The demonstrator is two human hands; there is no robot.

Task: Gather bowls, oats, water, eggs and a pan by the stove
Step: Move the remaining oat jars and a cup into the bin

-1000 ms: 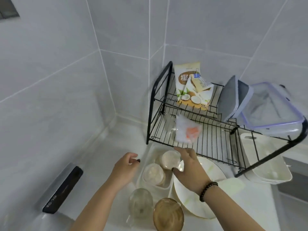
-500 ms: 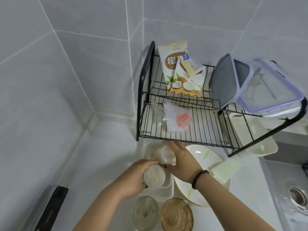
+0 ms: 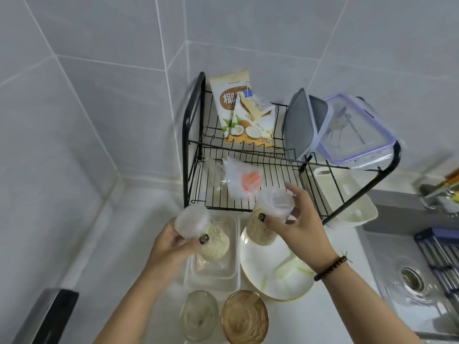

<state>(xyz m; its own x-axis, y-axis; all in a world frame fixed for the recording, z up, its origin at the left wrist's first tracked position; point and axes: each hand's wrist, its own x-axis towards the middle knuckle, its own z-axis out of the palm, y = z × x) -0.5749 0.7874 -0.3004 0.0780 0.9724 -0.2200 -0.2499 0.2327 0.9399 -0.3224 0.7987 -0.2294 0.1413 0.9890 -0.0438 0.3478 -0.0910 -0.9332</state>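
Left hand [image 3: 173,240] grasps a lidded oat jar [image 3: 198,232], lifted above the clear tray [image 3: 212,271] at 6 o'clock of the black rack [image 3: 248,184]; right hand [image 3: 299,225] grasps a second oat jar [image 3: 267,217] at 3 o'clock of the first, over the white plate [image 3: 275,276]; two bowls [image 3: 244,317] sit at 6 o'clock of the tray.

A home kitchen corner: pale grey glazed wall tiles [image 3: 104,115] meet above a white tabletop [image 3: 139,219], where a black wire dish rack [image 3: 248,170] holds a clipped bag of coconut powder [image 3: 244,115] and a clear lidded food box [image 3: 357,135]. A stainless steel sink [image 3: 407,279] with a round drain lies to the right, beside a white plate [image 3: 275,271] and two glass bowls [image 3: 223,316].
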